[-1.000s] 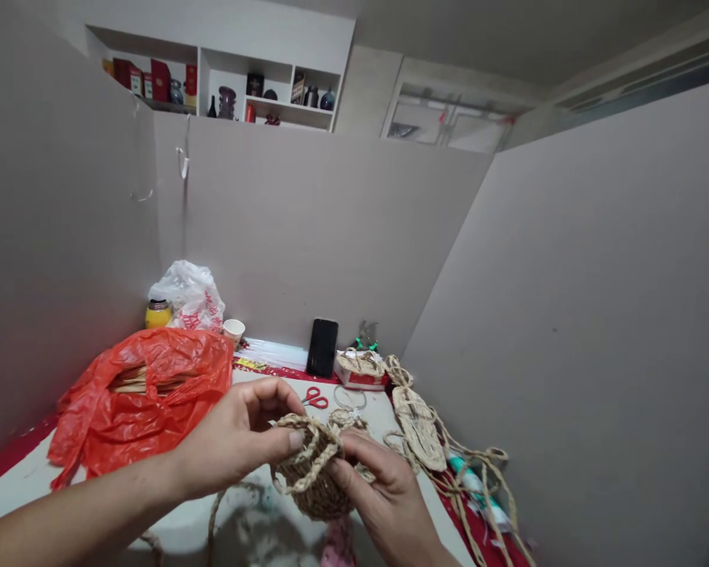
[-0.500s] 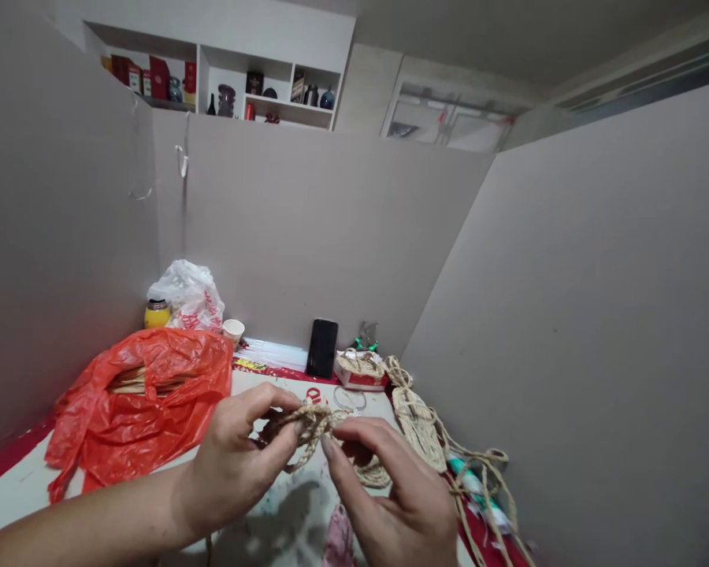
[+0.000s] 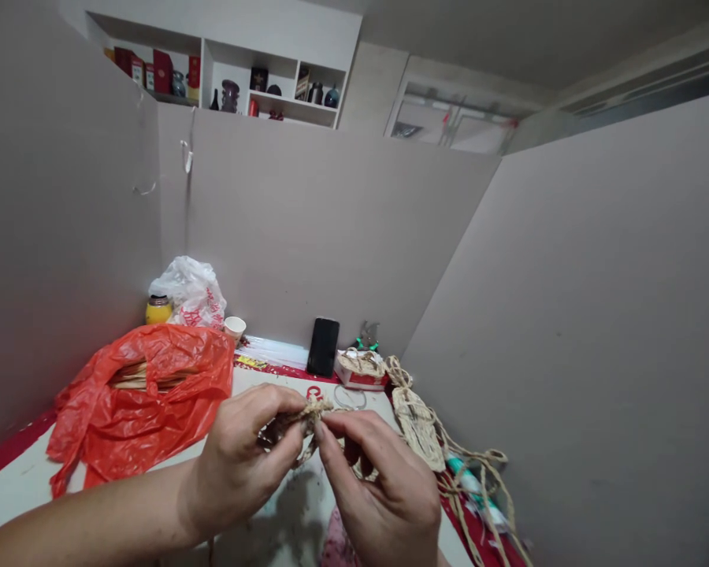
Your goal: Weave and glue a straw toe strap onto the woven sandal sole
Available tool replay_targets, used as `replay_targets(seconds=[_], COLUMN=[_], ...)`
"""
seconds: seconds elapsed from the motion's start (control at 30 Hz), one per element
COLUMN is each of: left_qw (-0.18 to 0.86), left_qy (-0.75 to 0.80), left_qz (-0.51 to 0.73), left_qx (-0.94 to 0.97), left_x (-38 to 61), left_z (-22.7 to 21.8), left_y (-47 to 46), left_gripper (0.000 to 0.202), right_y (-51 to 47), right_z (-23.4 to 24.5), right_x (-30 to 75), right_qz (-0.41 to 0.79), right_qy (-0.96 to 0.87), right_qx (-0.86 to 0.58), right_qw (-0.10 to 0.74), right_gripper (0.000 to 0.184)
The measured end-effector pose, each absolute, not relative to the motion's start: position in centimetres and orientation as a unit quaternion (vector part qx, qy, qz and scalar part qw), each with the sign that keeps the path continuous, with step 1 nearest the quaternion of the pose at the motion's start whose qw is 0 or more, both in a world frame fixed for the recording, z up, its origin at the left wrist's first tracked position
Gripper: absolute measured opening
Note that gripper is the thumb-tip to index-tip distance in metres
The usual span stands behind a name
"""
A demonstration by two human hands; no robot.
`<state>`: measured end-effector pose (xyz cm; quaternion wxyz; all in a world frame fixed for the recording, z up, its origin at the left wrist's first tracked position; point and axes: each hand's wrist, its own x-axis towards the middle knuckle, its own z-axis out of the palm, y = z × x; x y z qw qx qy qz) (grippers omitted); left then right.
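Observation:
Just above the table, my left hand [image 3: 245,453] pinches a bundle of braided straw cord [image 3: 313,411] between thumb and fingers. My right hand [image 3: 384,484] is closed on the same cord from the other side, its thumb and index tips almost meeting the left fingertips. Loops of the cord hang below the two hands. Parts of it are hidden behind my fingers, so its full shape cannot be made out. Past my right hand lies a woven straw sole-shaped piece [image 3: 417,425] with cords tied across it.
A red plastic bag [image 3: 154,409] with flat tan pieces covers the left. Behind stand a yellow jar [image 3: 158,309], a white bag [image 3: 192,291], a paper cup [image 3: 235,327], a phone [image 3: 323,346] and a small box [image 3: 361,370]. Loose cords [image 3: 490,480] trail at right. Grey partitions [image 3: 307,220] enclose the table.
My right hand has shifted slightly left, bringing its fingertips closer to the left ones. The cord between them looks more bunched. The camera view has moved a little.

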<state>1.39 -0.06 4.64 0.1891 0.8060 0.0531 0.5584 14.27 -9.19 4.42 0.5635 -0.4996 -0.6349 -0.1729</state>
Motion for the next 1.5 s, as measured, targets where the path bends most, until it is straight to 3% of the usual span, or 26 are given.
replay_targets(seconds=[0.33,0.57,0.83,1.0,1.1,1.37,1.5], left_qw=[0.128,0.129,0.126,0.104,0.087,0.1,0.122], left_qy=[-0.009,0.022,0.06,0.057,0.04,0.004,-0.008], left_qz=[0.568,0.56,0.544,0.536,0.537,0.529,0.514], left_qx=[0.813,0.818,0.827,0.836,0.838,0.843,0.849], left_x=[1.6,1.7,1.7,1.8,1.8,1.8,1.7], left_z=[3.8,3.6,3.9,3.7,3.4,2.6,2.7], left_y=[0.7,0.5,0.0,0.3,0.4,0.8,0.9], left_gripper=[0.027,0.026,0.016,0.015,0.018,0.023,0.021], right_y=[-9.1,-9.0,-9.2,-9.0,-8.9,-8.7,-9.1], right_z=[4.1,3.7,2.9,3.2,3.6,4.0,4.0], right_x=[14.2,14.1,14.9,15.1,14.9,14.9,15.4], right_qz=[-0.139,-0.18,-0.321,-0.335,-0.29,-0.032,-0.029], right_qy=[-0.616,-0.625,-0.667,-0.686,-0.686,-0.576,-0.609], right_qx=[-0.528,-0.503,-0.489,-0.489,-0.501,-0.583,-0.572], right_qw=[0.568,0.57,0.461,0.422,0.441,0.572,0.549], right_gripper=[0.01,0.017,0.028,0.025,0.023,0.008,0.01])
